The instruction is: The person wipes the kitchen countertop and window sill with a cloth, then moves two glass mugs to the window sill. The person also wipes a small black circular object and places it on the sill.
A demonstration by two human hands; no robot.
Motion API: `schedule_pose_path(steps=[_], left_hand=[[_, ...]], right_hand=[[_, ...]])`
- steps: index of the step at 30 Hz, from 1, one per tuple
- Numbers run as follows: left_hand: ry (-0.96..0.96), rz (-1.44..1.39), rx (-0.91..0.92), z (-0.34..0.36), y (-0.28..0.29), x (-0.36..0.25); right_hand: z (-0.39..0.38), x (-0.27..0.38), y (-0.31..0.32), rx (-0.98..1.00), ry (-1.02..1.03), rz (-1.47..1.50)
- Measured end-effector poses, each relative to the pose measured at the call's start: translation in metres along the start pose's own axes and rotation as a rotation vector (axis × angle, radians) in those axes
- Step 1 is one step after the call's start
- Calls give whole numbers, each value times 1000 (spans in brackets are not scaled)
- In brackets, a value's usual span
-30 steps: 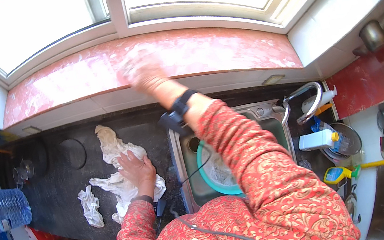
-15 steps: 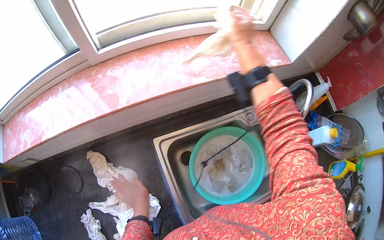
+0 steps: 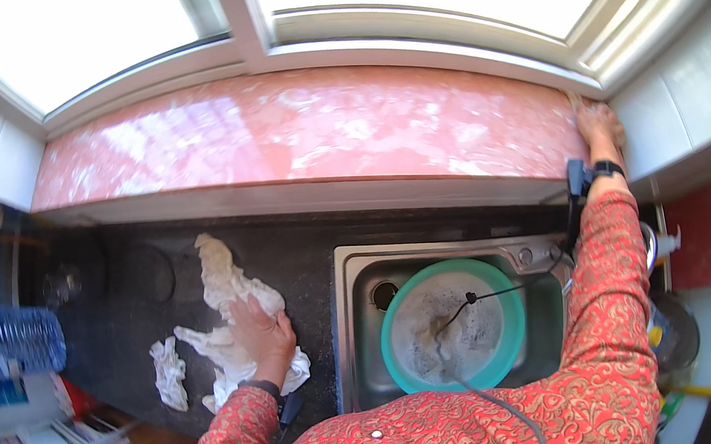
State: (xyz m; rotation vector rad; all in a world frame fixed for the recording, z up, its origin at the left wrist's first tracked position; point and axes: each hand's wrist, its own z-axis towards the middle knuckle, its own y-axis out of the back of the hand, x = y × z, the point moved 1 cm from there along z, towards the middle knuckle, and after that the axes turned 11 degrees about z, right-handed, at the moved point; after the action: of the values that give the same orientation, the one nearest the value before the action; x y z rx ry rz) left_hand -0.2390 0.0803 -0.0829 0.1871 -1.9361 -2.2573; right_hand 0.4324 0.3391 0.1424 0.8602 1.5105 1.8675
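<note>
white cloth (image 3: 225, 349) under left hand (image 3: 264, 334)

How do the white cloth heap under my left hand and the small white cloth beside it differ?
The white crumpled cloth heap sprawls; the small white crumpled cloth is compact. Your left hand rests on the heap; no hand touches the small cloth. Both lie on the dark countertop.

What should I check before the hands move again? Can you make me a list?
1. Left hand steady on the white cloth: ok, palm down on it.
2. Right hand at the sill: ok, at its right end.
3. Cloth in the right grip: cannot tell, too small and unclear.
4. Tub inside the sink: ok.
5. Cord clear of the tub: cannot tell, it crosses in front.
</note>
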Motion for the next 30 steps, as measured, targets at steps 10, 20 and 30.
schedule_pose_path(steps=[10,20,30], left_hand=[[-5,-23,-55,-4,-6,-1],[12,-117,-75,-2,-1,0],[7,-117,-46,-3,-5,0]], right_hand=[[-162,191,-5,207,196,151],[-379,390,14,383,537,293],[-566,466,20,285,1514,736]])
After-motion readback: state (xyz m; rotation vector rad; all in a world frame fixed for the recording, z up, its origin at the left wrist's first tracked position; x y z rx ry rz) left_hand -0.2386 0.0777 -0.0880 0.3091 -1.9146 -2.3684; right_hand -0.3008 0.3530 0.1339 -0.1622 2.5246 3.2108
